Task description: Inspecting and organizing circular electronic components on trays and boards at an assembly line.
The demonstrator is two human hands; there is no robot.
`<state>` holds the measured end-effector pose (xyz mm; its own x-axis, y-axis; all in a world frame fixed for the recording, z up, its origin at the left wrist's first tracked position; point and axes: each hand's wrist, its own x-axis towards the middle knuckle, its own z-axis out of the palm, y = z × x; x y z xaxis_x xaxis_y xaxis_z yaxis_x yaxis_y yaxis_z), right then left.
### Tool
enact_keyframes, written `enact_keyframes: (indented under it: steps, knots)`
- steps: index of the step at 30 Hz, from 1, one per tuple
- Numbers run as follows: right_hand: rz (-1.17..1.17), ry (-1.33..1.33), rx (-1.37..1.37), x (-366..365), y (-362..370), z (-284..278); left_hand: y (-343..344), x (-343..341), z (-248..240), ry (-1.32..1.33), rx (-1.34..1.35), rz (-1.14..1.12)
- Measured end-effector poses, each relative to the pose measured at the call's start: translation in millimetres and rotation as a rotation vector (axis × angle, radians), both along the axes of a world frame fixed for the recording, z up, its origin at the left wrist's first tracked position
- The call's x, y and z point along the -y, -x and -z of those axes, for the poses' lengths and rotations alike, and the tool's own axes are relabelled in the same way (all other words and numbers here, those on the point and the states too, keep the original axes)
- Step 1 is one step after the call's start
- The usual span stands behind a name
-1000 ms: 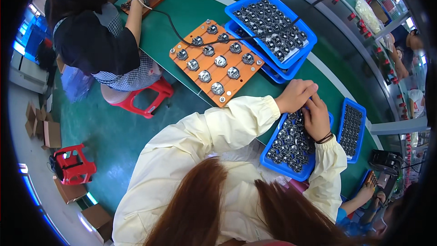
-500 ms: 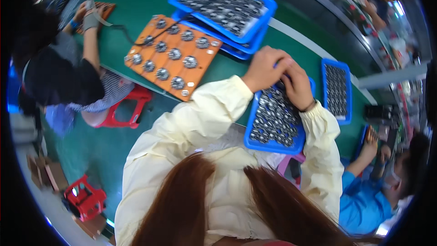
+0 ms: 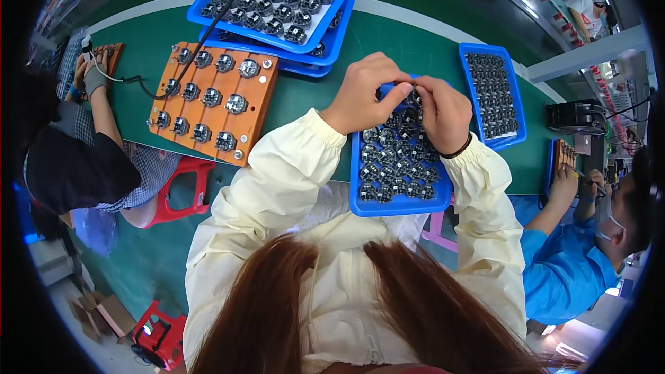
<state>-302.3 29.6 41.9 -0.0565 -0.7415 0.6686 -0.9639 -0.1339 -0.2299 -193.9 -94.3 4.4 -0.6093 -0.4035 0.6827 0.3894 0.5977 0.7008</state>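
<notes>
My left hand (image 3: 367,93) and my right hand (image 3: 445,114) meet over the far end of a blue tray (image 3: 400,208) close in front of me. Thumbs and fingertips of both hands are pinched together; whatever sits between them is mostly covered by the fingers. Many small round black-and-silver parts (image 3: 395,166) lie loose in rough rows in this tray. To the left, an orange board (image 3: 246,125) carries rows of similar round parts (image 3: 236,104), with silver studs along its edges.
Beyond the board stand stacked blue trays (image 3: 263,39) of round parts, with a black cable (image 3: 232,0) hanging across. Another filled blue tray (image 3: 511,140) is at right. A co-worker's gloved hand (image 3: 95,79) is far left; a person in blue (image 3: 564,277) works at right.
My view has turned, so the board and stacked trays appear farther left. My hands, overlapped before, now meet fingertip to fingertip over the tray.
</notes>
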Motion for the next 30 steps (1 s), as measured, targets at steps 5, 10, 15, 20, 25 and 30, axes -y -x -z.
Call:
enact_keyframes:
  steps: [5, 10, 15, 20, 25, 30]
  knots:
    - [0.008, 0.046, 0.025, 2.9, -5.0, 6.3, 0.2, 0.2, 1.6, -0.043, 0.027, 0.021]
    - [0.069, 0.025, 0.065, 6.0, -15.0, 2.3, -0.2, -1.0, -1.3, -0.169, 0.045, 0.013]
    - [0.088, -0.154, 0.268, -0.4, -20.5, -6.0, -0.2, 2.7, 1.0, 0.046, 0.044, -0.097]
    - [0.095, -0.307, 0.48, -4.5, -18.2, -5.1, 0.4, 3.8, -0.9, 0.101, 0.012, -0.119]
    - [-0.005, -0.239, 0.787, -3.2, -15.8, -0.2, 0.0, 5.5, -1.9, -0.108, 0.007, -0.041]
    - [-0.043, -0.178, 0.933, -2.7, -15.3, 8.9, -0.5, 3.2, -0.8, -0.223, 0.064, -0.011]
